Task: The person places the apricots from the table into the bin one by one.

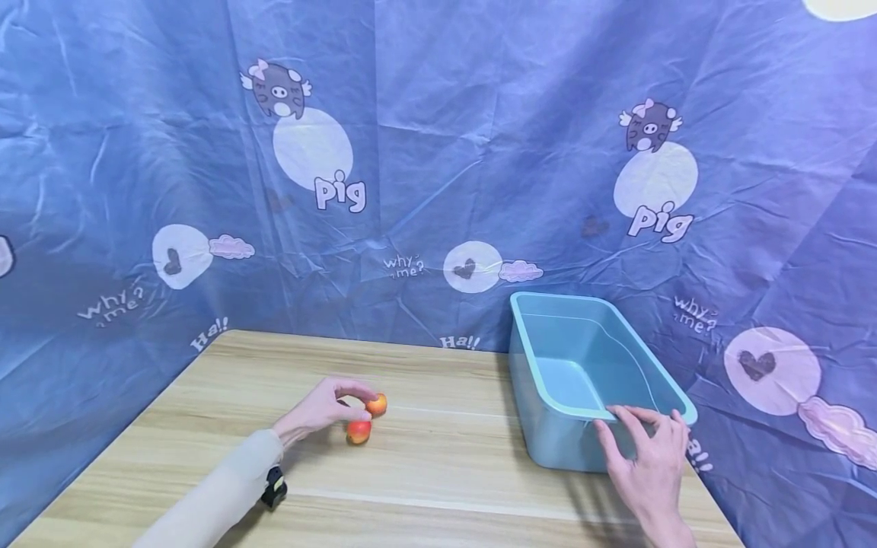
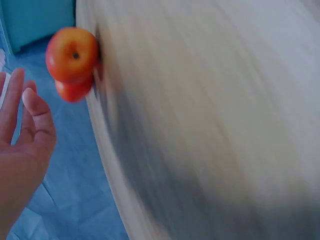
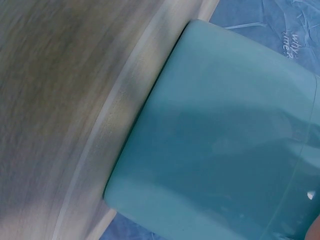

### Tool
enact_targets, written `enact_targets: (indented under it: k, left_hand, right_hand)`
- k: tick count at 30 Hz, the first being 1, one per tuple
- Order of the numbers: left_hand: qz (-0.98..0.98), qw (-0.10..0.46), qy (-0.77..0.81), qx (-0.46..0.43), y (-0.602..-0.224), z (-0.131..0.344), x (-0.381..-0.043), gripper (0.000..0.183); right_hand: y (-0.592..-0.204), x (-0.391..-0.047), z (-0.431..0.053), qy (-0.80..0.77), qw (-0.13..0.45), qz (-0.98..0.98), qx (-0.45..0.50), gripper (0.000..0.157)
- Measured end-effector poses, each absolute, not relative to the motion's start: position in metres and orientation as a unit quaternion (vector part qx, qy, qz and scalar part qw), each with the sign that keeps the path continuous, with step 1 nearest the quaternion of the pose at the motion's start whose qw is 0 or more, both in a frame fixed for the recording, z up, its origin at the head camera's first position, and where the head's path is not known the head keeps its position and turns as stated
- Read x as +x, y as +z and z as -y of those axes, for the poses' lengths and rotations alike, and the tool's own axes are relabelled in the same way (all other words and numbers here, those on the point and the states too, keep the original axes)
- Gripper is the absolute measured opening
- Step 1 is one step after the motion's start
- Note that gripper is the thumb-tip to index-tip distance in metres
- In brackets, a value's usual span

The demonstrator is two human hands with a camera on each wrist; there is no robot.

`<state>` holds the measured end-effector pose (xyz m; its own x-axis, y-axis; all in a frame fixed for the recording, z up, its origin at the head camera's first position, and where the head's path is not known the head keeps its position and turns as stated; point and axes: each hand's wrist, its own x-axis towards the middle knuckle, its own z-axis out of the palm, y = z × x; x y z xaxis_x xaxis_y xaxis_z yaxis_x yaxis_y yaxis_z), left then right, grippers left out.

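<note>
Two small red-and-yellow apples stand close together on the table in the head view. The nearer apple (image 1: 358, 432) and the farther apple (image 1: 376, 404) are beside the fingertips of my left hand (image 1: 327, 408). Seen from the left wrist, that hand (image 2: 25, 135) has loosely bent fingers with nothing in them, and a gap separates it from the front apple (image 2: 72, 54); the second apple (image 2: 73, 91) is partly hidden behind. My right hand (image 1: 647, 460) holds the near rim of a blue-green plastic bin (image 1: 541, 365), fingers over the edge. The bin's outer wall (image 3: 210, 130) fills much of the right wrist view.
A wood-grain table (image 1: 438, 472) carries everything. Behind it and at its sides hangs a blue printed cloth (image 1: 438, 152). The bin stands at the table's right, its far end close to the cloth. A black device (image 1: 275, 487) is on the left wrist.
</note>
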<state>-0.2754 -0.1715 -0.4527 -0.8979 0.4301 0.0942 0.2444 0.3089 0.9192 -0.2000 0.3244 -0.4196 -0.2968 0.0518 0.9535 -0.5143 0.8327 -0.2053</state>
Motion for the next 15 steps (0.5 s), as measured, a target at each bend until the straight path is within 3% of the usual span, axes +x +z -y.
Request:
enact_targets:
  k: [15]
  left_hand:
    - [-0.771,0.186,0.56,0.239,-0.458,0.189,-0.277,0.045]
  right_hand:
    - [-0.419,-0.201,-0.325,0.247,0.573,0.767,0.15,0.058]
